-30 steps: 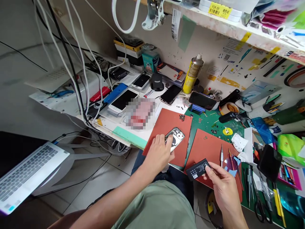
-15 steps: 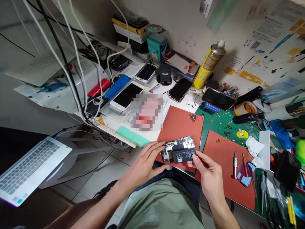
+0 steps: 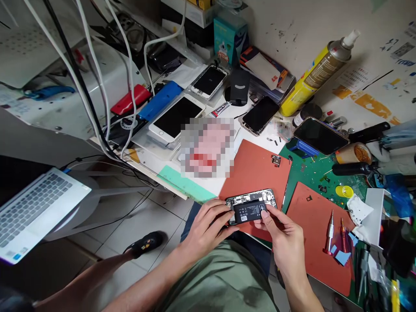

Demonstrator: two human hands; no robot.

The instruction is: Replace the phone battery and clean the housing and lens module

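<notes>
An opened phone [image 3: 238, 199] with its inner parts showing lies at the front edge of a red-brown mat [image 3: 260, 169]. Over its lower half sits a black battery [image 3: 249, 212] with white print. My left hand [image 3: 211, 221] grips the phone's left end, its fingertips reaching the battery's left edge. At the battery's right end, my right hand [image 3: 279, 225] pinches it between thumb and fingers. The battery appears to lie within the phone frame; whether it is fully flat cannot be told.
Several phones, one a white-framed phone [image 3: 177, 118], stand behind on the left. A yellow spray can [image 3: 316, 73] is at the back. Screwdrivers [image 3: 330, 234] lie on a second mat [image 3: 321, 212] at right. A laptop [image 3: 39, 208] is far left; a person's foot [image 3: 147, 245] shows below.
The battery has moved up and left into the phone frame. My left fingers have closed further over the phone's left end. The view has moved closer to the table.
</notes>
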